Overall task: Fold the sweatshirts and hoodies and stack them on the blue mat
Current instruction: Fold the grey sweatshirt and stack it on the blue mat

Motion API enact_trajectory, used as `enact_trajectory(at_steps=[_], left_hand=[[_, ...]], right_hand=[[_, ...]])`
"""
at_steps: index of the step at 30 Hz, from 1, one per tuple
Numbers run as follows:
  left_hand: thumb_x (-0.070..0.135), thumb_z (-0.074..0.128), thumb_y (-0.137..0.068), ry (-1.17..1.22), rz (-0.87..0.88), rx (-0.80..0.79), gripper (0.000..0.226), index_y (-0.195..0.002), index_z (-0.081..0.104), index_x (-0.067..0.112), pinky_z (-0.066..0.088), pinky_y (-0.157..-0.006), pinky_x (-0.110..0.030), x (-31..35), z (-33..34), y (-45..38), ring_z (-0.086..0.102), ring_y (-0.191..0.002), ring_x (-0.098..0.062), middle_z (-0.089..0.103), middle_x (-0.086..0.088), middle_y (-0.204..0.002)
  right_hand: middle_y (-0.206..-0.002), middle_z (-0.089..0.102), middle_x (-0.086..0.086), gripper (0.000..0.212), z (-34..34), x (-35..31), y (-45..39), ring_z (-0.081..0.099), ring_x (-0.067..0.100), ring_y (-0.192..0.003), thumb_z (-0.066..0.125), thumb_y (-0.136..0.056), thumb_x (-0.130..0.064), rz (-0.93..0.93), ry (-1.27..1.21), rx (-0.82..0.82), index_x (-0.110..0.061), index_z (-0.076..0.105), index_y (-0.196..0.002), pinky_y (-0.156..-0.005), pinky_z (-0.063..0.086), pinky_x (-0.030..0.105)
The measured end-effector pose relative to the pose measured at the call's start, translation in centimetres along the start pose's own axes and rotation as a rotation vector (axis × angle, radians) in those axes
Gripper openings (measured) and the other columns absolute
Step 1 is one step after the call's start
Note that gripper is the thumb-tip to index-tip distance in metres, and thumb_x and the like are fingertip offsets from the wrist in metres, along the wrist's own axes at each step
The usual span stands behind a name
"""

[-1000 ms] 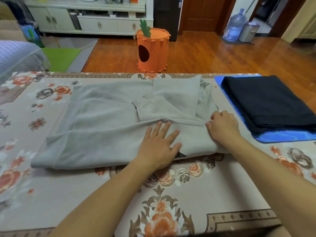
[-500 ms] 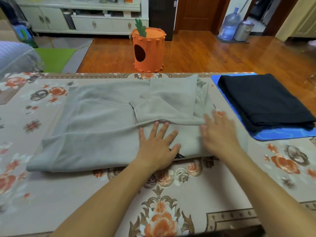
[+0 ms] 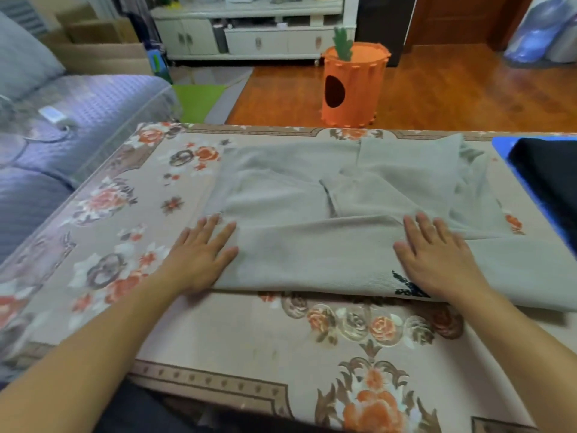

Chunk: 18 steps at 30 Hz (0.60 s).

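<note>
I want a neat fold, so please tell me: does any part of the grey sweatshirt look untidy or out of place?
Mostly tidy. Both hands, left hand and right hand, lie flat on the grey sweatshirt. The folded sleeve on top lies crooked, with creases beside it. A dark print peeks out at the near edge.

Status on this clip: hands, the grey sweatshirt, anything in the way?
Left hand flat at the grey sweatshirt left edge; right hand flat on it. Sweatshirt part-folded, not on the blue mat. Black garment already there. Nothing blocking.
</note>
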<state>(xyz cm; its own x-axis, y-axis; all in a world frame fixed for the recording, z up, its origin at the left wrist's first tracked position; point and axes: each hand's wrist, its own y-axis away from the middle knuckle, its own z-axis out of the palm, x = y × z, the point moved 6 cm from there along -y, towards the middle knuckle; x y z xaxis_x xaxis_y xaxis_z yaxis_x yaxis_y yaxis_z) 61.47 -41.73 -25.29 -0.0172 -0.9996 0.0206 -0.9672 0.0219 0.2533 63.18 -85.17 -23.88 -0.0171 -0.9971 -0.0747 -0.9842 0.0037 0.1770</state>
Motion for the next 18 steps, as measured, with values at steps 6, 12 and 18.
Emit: enact_trajectory(at_steps=[6,12,18], left_hand=[[0.077,0.002,-0.090,-0.094,0.052,0.089,0.082,-0.160,0.002,0.036,-0.013,-0.122,-0.050,4.2,-2.1,1.1,-0.024,-0.152,-0.026,-0.022,-0.003,-0.167],[0.081,0.016,-0.091,-0.124,0.466,-0.037,0.082,-0.160,-0.003,0.041,0.000,-0.125,-0.049,11.9,0.2,5.5,-0.008,-0.155,-0.020,-0.007,0.008,-0.169],[0.051,0.029,-0.098,-0.201,0.538,0.106,0.065,-0.158,0.030,0.026,0.042,-0.113,-0.040,12.6,-2.0,3.7,0.041,-0.144,-0.023,0.036,0.001,-0.161]], right_hand=[[-0.156,0.034,0.019,0.071,-3.0,-0.9,2.7,0.019,0.026,-0.145,0.029,-0.096,-0.054,-0.292,-0.060,0.259,-0.009,0.042,-0.149,-0.120,0.002,0.030],[-0.151,0.043,0.004,0.077,-1.2,3.3,7.6,0.040,0.028,-0.135,0.034,-0.090,-0.072,-0.450,0.170,0.108,-0.025,0.040,-0.151,-0.114,0.033,0.042],[-0.139,0.054,0.015,0.086,-1.4,4.1,6.1,0.057,0.035,-0.118,0.078,-0.068,-0.023,-0.476,0.318,0.017,-0.015,0.044,-0.146,-0.095,0.053,0.044]])
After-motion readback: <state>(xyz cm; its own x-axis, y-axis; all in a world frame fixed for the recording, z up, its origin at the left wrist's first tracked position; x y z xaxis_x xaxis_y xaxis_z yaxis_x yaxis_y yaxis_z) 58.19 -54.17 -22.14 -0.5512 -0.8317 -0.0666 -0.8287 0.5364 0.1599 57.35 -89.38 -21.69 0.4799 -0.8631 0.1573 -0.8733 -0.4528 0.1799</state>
